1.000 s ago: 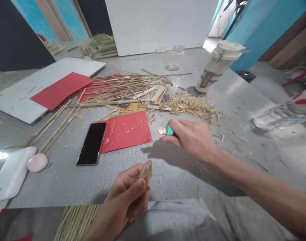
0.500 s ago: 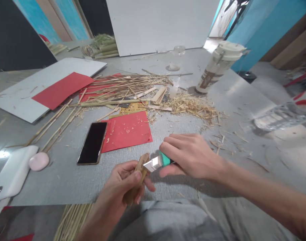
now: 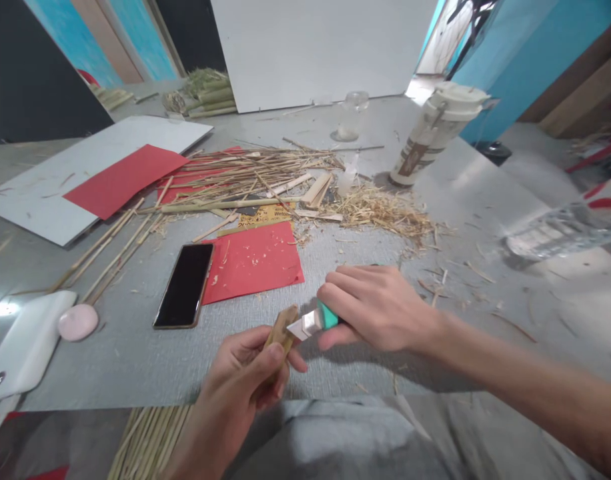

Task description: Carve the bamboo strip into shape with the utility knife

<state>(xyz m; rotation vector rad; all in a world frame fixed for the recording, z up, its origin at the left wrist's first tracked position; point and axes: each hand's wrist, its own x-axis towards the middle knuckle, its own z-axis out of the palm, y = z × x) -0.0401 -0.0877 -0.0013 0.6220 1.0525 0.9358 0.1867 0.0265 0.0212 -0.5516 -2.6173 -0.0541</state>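
My left hand point(image 3: 245, 383) is closed around a short piece of bamboo point(image 3: 281, 328), held upright over my lap. My right hand point(image 3: 378, 308) grips a utility knife with a green handle point(image 3: 313, 321); its blade tip rests against the top end of the bamboo piece. Both hands hover just above the near edge of the grey floor mat point(image 3: 335, 353).
A black phone point(image 3: 184, 285) lies beside red paper point(image 3: 253, 262) with shavings. Bamboo sticks and shavings point(image 3: 265, 177) pile up beyond. A tumbler point(image 3: 438, 133), a plastic bottle point(image 3: 565, 230), a white board point(image 3: 85, 167), a pink object point(image 3: 76, 322) and split sticks point(image 3: 150, 440) surround me.
My right hand drew the knife back from near the red paper to the bamboo piece; the blade now touches its top end. The left hand shifted slightly.
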